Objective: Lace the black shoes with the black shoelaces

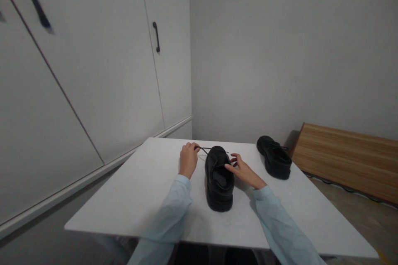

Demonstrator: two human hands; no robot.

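A black lace-up shoe (pixel 219 196) rests upright on the white table, heel towards me and toe pointing away. My left hand (pixel 188 158) is closed in a pinch on the black shoelace (pixel 203 148), drawn out taut to the left of the shoe. At the shoe's right side is my right hand (pixel 244 170), its thumb by the opening near the tongue and its other fingers spread apart beyond it. A thin lace end shows close to those fingertips; I see no grip on it. The lacing itself is partly hidden behind the tongue.
A second black shoe (pixel 275 159) stands at the table's right edge. The white table (pixel 149 198) reaches to the wall (pixel 280 57). White cabinets (pixel 118 70) with dark handles line the left. A wood-grain board (pixel 348 157) leans low on the right, with a cable along its bottom.
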